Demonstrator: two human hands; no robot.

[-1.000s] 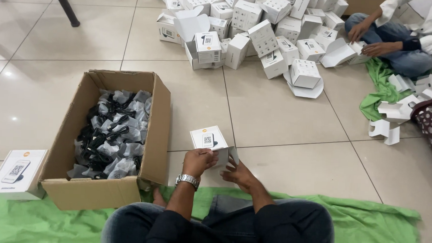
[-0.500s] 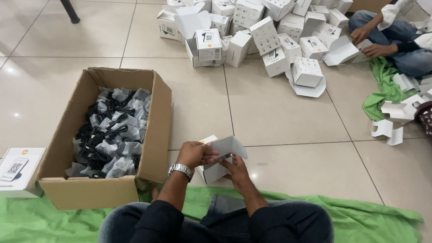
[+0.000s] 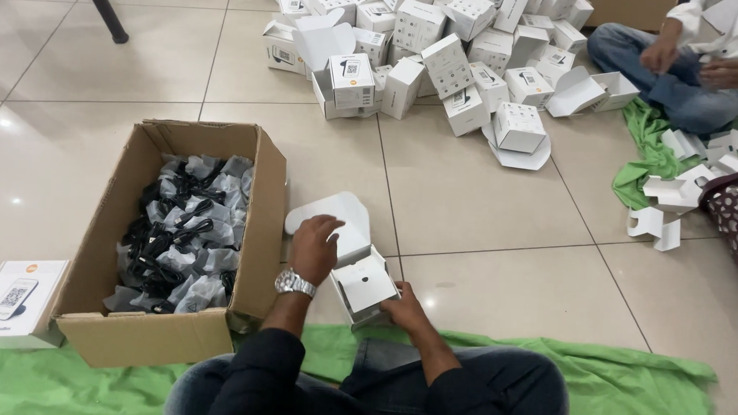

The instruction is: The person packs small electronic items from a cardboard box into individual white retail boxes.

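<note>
Hands work a small white box (image 3: 364, 284) on the floor tiles, just in front of the person's knees and to the right of the carton (image 3: 256, 219). The left hand (image 3: 314, 245) lies palm-down on the box's raised lid flap (image 3: 335, 214), fingers spread and only lightly curled, pressing the flap back rather than gripping it. The right hand (image 3: 404, 307) cups the box's near right corner, fingers partly closed around the wall to steady it; how firmly it grips cannot be told. The box stands tilted, its open mouth turned up toward the camera, with a white inner tray showing inside.

Doing this step well seems to call for keeping the flap folded fully back along its crease, so the mouth stays clear, while the right hand holds the body square and does not crush the thin card walls. Pressing near the hinge rather than at the flap's rounded edge would likely avoid a stray bend.

Bagged black cables (image 3: 181, 232) fill the carton, within easy reach of the left hand. A closed box (image 3: 12, 300) lies left of the carton, on the green cloth (image 3: 643, 394). A heap of white boxes (image 3: 434, 44) sits well apart, beside another person (image 3: 690, 64).
</note>
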